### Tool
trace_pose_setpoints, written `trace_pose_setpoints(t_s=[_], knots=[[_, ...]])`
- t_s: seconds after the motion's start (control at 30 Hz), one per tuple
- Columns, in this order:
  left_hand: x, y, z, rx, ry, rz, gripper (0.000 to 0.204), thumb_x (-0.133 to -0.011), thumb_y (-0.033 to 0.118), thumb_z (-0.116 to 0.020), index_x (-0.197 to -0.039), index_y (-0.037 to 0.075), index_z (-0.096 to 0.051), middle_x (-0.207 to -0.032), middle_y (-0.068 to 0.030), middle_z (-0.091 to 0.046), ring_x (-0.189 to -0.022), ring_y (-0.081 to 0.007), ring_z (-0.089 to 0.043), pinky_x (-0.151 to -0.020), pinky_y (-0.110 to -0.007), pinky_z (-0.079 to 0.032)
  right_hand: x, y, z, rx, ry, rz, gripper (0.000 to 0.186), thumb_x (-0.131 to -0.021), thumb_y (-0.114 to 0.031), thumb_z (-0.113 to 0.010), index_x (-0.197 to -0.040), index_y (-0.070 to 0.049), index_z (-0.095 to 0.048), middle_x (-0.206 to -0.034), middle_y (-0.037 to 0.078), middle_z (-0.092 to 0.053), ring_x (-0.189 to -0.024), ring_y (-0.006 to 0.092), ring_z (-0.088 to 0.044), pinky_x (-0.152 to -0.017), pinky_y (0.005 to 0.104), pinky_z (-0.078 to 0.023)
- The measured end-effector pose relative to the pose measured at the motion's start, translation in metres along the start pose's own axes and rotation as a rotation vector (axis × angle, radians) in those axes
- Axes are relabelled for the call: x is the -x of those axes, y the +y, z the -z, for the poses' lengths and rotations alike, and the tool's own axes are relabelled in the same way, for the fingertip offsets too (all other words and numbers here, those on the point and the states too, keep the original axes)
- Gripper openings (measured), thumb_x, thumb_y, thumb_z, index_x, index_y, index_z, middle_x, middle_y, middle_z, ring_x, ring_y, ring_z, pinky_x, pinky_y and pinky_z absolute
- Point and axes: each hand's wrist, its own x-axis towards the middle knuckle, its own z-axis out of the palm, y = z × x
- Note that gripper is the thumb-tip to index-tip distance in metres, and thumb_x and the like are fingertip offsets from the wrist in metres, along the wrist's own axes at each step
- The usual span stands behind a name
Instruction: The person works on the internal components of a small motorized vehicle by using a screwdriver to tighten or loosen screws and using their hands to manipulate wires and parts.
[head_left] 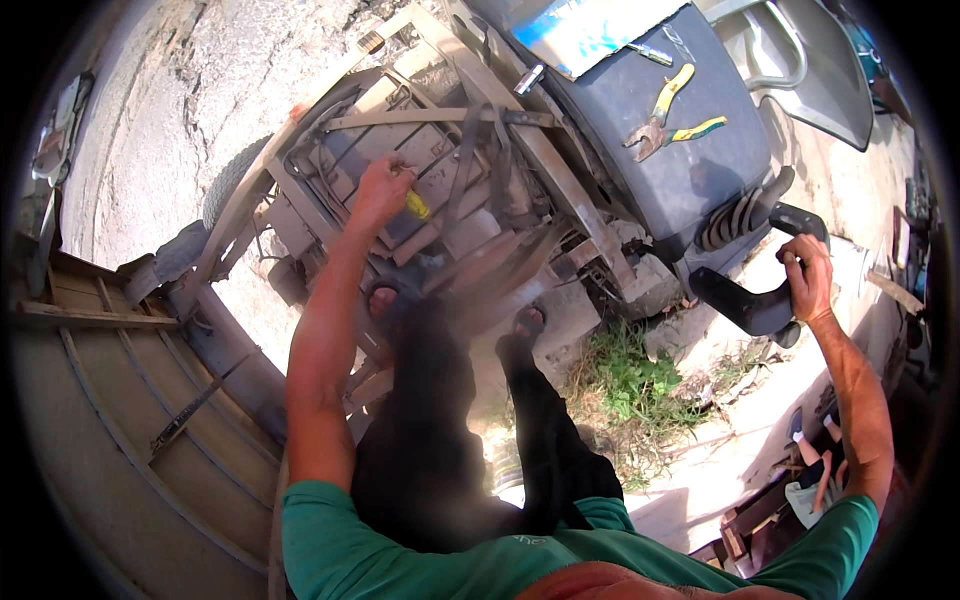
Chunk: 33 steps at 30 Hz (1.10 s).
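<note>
My left hand [383,190] is closed over a rusty, dusty metal frame [440,120], its fingertips curled together. What the fingers hold is too small to make out. A small yellow piece [416,206] shows right beside the fingers; I cannot tell whether the hand holds it. Off to the right, my right hand [808,275] is wrapped round a thick black curved bar [740,303], next to a ribbed black boot [735,222]. Pliers with yellow-green grips [660,122] lie with spread handles on a dark grey padded panel [625,95], away from both hands.
A blue and white sheet [590,35] and a small metal piece [652,53] lie on the panel. My legs [430,400] reach into the frame. Green weeds [630,375] grow beside it. A ribbed metal panel [130,430] stands at left. Another person [815,480] is at lower right.
</note>
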Motion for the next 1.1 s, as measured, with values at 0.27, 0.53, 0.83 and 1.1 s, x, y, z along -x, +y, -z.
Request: trace_pose_setpoints(t_s=[0.27, 0.53, 0.83, 1.1], knots=[[-0.043, -0.014, -0.089, -0.185, 0.081, -0.069, 0.039, -0.085, 0.019, -0.069, -0.122, 0.007, -0.071, -0.115, -0.0208, -0.072, -0.109, -0.0361, -0.069, -0.095, -0.045, -0.053, 0.000, 0.001, -0.001, 0.009, -0.007, -0.015, 0.018, -0.089, -0.017, -0.056, -0.083, -0.004, -0.065, -0.083, 0.011, -0.066, -0.084, 0.0328, -0.060, -0.082, 0.0426, -0.042], [-0.067, -0.021, -0.115, -0.327, 0.078, -0.053, 0.032, -0.086, 0.020, -0.066, -0.117, 0.014, -0.065, -0.125, -0.0170, -0.064, -0.116, -0.0408, -0.062, -0.097, -0.051, -0.051, -0.003, -0.005, 0.001, -0.030, 0.012, -0.040, 0.016, -0.087, -0.017, -0.059, -0.082, -0.006, -0.069, -0.083, 0.010, -0.067, -0.085, 0.0328, -0.062, -0.083, 0.0426, -0.044], [-0.060, -0.021, -0.102, 0.384, 0.035, 0.059, 0.013, -0.093, 0.011, -0.067, -0.098, 0.002, -0.059, -0.093, -0.0143, -0.068, -0.074, -0.0249, -0.069, -0.065, -0.038, -0.054, -0.003, -0.001, 0.002, -0.078, 0.035, -0.003, 0.016, -0.086, -0.016, -0.059, -0.083, -0.005, -0.069, -0.083, 0.011, -0.067, -0.085, 0.0337, -0.062, -0.083, 0.0430, -0.045], [-0.082, -0.030, -0.093, 1.024, -0.062, 0.295, 0.017, -0.098, 0.007, -0.057, -0.112, 0.000, -0.064, -0.092, -0.0117, -0.069, -0.068, -0.0199, -0.065, -0.059, -0.033, -0.053, -0.004, -0.002, 0.003, -0.054, 0.015, -0.013, 0.015, -0.084, -0.017, -0.060, -0.082, -0.005, -0.068, -0.082, 0.010, -0.067, -0.084, 0.0335, -0.062, -0.084, 0.0432, -0.044]])
